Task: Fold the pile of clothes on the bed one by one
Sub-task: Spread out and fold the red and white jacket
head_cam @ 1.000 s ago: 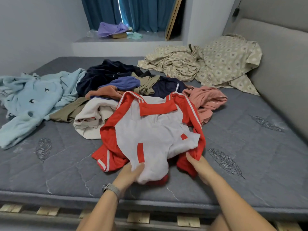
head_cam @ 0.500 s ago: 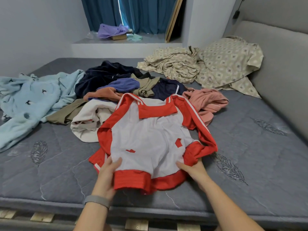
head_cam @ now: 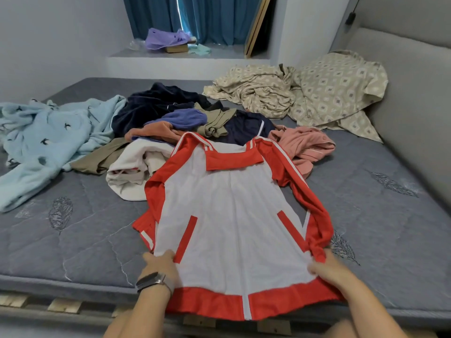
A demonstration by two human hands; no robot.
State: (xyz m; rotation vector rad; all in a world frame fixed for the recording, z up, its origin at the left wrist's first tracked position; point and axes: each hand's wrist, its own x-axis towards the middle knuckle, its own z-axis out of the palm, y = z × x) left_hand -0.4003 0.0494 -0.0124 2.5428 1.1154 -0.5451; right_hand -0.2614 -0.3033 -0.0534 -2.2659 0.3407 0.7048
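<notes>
A red and white zip jacket (head_cam: 231, 215) lies spread flat, front up, on the near part of the grey mattress (head_cam: 73, 240), its red hem hanging over the front edge. My left hand (head_cam: 159, 263), with a watch on the wrist, grips the jacket's lower left side. My right hand (head_cam: 325, 265) grips its lower right side by the red sleeve. Behind the jacket sits the pile of clothes (head_cam: 185, 123): dark navy, purple, orange, olive, cream and pink pieces.
A light blue bird-print blanket (head_cam: 46, 142) lies at the left. A beige patterned sheet and pillow (head_cam: 317, 93) sit at the back right against the padded headboard (head_cam: 415, 93). Wooden bed slats (head_cam: 63, 306) show below the mattress's front edge.
The bunched jacket has been pulled toward me and spread out flat. Both hands moved apart and nearer, from its crumpled lower part to its lower sides.
</notes>
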